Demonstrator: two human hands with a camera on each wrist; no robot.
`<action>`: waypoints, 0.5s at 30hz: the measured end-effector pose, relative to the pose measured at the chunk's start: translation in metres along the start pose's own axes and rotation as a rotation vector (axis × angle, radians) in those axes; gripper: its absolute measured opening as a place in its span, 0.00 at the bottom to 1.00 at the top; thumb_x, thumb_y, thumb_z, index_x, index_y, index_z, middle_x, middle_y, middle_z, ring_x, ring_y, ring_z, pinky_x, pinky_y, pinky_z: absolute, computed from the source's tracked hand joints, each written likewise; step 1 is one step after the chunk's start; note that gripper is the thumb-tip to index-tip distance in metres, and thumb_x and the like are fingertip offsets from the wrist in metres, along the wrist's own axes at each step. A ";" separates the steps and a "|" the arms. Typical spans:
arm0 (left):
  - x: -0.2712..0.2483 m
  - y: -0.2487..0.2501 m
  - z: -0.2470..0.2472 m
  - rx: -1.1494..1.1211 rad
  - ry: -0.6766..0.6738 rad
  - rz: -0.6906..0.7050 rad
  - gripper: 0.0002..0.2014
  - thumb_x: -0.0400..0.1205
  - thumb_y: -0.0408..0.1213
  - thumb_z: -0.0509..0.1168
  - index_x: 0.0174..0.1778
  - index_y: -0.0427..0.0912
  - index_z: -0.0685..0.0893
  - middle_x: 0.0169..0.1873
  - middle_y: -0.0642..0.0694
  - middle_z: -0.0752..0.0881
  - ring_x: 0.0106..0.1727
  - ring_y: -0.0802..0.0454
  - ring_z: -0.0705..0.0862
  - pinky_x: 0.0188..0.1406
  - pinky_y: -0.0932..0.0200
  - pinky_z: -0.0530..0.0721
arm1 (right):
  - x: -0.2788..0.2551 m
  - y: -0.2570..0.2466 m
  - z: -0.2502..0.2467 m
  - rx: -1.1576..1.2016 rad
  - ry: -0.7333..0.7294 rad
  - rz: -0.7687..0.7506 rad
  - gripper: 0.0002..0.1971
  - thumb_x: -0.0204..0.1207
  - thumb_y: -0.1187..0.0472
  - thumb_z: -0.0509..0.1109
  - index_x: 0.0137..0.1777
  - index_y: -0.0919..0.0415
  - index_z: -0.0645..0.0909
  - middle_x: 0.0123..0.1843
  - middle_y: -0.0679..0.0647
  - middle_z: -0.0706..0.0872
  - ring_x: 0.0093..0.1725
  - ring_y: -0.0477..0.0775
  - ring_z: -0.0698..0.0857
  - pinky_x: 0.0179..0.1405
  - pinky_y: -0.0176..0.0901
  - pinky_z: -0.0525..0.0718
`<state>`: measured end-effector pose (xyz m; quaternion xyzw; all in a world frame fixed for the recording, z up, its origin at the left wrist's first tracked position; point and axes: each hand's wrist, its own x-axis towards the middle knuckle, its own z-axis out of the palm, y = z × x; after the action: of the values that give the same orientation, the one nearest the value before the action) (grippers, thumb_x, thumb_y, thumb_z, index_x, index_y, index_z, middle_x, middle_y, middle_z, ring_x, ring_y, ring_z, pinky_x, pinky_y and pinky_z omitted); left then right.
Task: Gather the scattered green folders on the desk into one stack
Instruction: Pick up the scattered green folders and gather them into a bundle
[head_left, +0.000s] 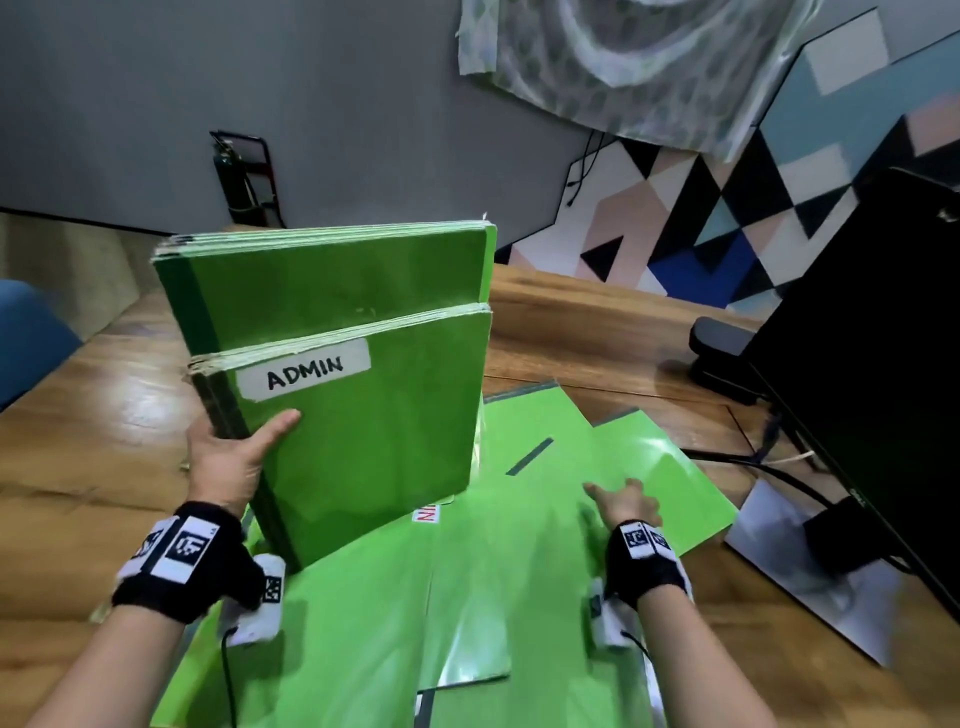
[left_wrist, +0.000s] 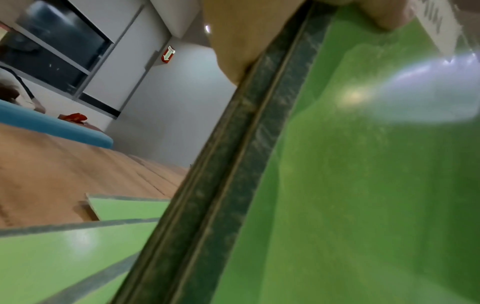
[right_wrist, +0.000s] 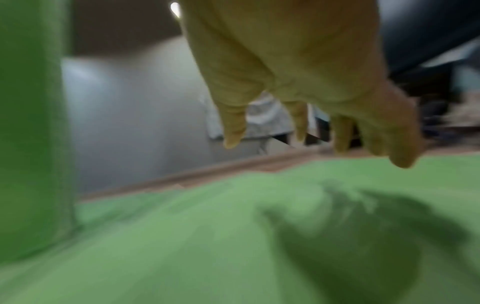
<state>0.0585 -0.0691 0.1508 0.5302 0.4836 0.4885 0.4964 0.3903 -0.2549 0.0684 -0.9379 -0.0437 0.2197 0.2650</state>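
Note:
My left hand (head_left: 236, 452) grips a bundle of green folders (head_left: 363, 415) by its dark spine (left_wrist: 233, 164), thumb on the front cover below a white "ADMIN" label (head_left: 304, 370). The bundle stands nearly upright, its lower edge resting on other green folders (head_left: 467, 597) lying spread flat on the wooden desk (head_left: 104, 441). A second, taller group of folders (head_left: 332, 280) stands just behind the labelled one. My right hand (head_left: 623, 501) hovers open, fingers spread (right_wrist: 298, 127), just above the flat folders (right_wrist: 207, 236) on the right; it holds nothing.
A black monitor (head_left: 872, 364) on its stand (head_left: 841, 535) occupies the right side, with cables (head_left: 753, 462) running along the desk. A black object (head_left: 722, 353) sits behind it. A blue chair (head_left: 26, 338) is at the left edge. Patterned wall panels (head_left: 727, 208) rise behind the desk.

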 end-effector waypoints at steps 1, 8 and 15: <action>0.002 -0.003 -0.001 -0.010 0.002 -0.018 0.43 0.62 0.51 0.77 0.68 0.33 0.71 0.64 0.33 0.80 0.67 0.38 0.78 0.71 0.39 0.72 | 0.006 0.025 -0.006 0.001 0.013 0.125 0.40 0.70 0.46 0.73 0.76 0.65 0.61 0.76 0.71 0.64 0.75 0.71 0.65 0.71 0.61 0.69; 0.001 0.004 0.003 0.006 0.011 -0.023 0.22 0.70 0.42 0.74 0.53 0.36 0.76 0.57 0.27 0.80 0.63 0.35 0.79 0.69 0.36 0.73 | 0.023 0.076 -0.008 0.258 0.053 0.248 0.48 0.62 0.58 0.81 0.77 0.71 0.56 0.68 0.72 0.76 0.64 0.72 0.80 0.63 0.60 0.80; 0.001 0.002 -0.001 -0.022 -0.033 -0.052 0.26 0.69 0.44 0.75 0.47 0.25 0.76 0.44 0.24 0.79 0.55 0.31 0.80 0.67 0.34 0.74 | 0.028 0.079 0.002 0.589 -0.142 0.185 0.28 0.60 0.71 0.81 0.60 0.75 0.75 0.58 0.65 0.84 0.58 0.68 0.84 0.64 0.63 0.80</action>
<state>0.0576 -0.0681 0.1528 0.5199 0.4835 0.4720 0.5226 0.4118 -0.3164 0.0155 -0.8031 0.0888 0.3108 0.5005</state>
